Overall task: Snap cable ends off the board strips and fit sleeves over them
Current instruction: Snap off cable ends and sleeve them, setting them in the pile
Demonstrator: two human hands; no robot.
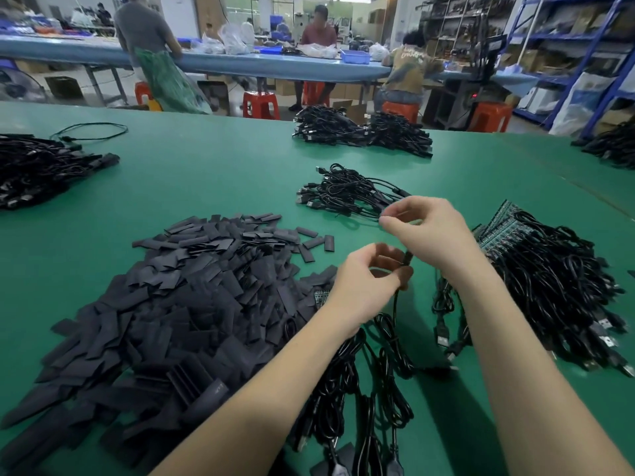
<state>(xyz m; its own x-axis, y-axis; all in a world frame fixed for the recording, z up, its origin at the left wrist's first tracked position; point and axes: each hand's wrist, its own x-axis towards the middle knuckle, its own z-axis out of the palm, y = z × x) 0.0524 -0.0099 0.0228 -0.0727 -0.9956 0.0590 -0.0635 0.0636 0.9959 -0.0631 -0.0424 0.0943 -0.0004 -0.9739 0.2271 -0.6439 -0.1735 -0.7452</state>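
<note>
No writing is legible. The left hand, fingers curled, pinches a black cable end above the green table. The right hand is raised just beside it, thumb and forefinger pinched; what they hold is unclear. The sleeves lie heaped to the left.

Both hands raised, fingers curled: left hand near and lower, right hand farther, forearms converging.

Red stools beyond green table; blue bin; shelving at right.
</note>
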